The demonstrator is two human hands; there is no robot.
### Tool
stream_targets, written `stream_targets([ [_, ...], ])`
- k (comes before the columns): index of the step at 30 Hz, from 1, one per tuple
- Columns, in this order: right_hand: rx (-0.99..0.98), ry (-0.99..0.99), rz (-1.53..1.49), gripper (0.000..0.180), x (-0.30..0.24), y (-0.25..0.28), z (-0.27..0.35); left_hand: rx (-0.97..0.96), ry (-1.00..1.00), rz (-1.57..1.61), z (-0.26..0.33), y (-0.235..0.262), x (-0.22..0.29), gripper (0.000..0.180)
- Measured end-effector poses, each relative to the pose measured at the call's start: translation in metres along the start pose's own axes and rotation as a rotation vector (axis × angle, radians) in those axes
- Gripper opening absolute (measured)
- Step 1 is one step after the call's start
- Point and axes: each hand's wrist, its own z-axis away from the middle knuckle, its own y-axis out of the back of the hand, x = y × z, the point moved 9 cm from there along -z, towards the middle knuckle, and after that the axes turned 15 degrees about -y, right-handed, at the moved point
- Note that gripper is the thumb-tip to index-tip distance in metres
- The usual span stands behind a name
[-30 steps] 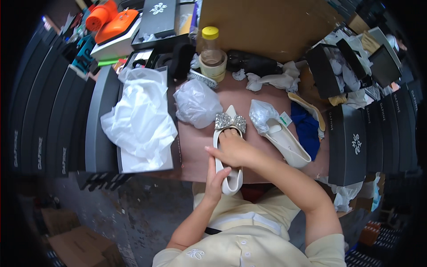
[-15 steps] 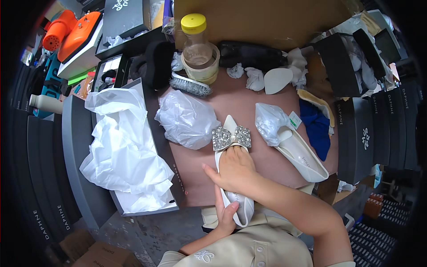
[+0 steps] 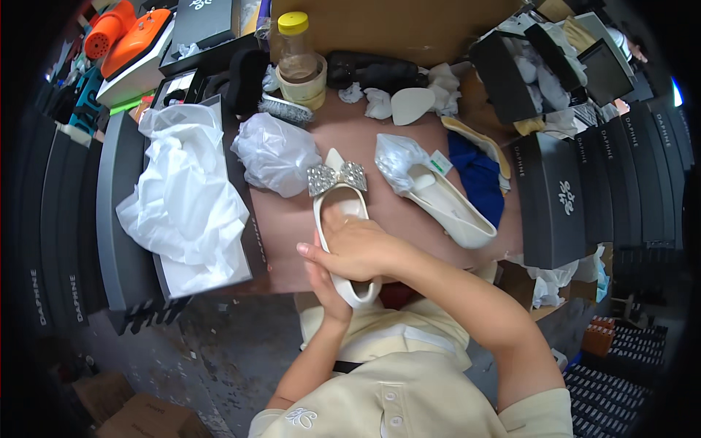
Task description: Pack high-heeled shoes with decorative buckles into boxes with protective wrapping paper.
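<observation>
- Open black shoebox (image 3: 128, 219), long and rectangular, just left of the brown table (image 3: 292, 226), stuffed with white tissue paper (image 3: 182, 204).
- Closed black shoebox (image 3: 558, 201) with a white emblem, at the table's right edge.
- Small white-and-green tag (image 3: 440, 162) on the table.
- Black box lid (image 3: 203, 22) beyond the table's far-left corner.

I am in a shoe stockroom or shop back room. Stacks of black shoe boxes (image 3: 58, 219) ring my brown bench (image 3: 292, 219), one open box (image 3: 117, 182) is full of white tissue paper (image 3: 182, 204), and cream pointed shoes (image 3: 438, 197) lie among plastic bags (image 3: 274, 153), a brush (image 3: 285, 109) and cardboard cartons (image 3: 139, 416) on the concrete floor.
</observation>
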Motion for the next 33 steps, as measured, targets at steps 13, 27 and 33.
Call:
stream_targets([
  [13, 0.566, 0.318, 0.36, 0.013, 0.104, 0.131, 0.055, -0.837, -1.027, -0.617, 0.129, -0.078, 0.079, 0.067],
  [27, 0.593, 0.201, 0.354, 0.018, 0.116, 0.095, 0.012, -0.308, -0.113, -0.267, 0.041, -0.145, -0.065, 0.075],
  [33, 0.336, 0.163, -0.014, 0.012, 0.067, 0.137, 0.057, -0.437, -0.096, -0.425, 0.044, -0.143, -0.055, 0.079],
])
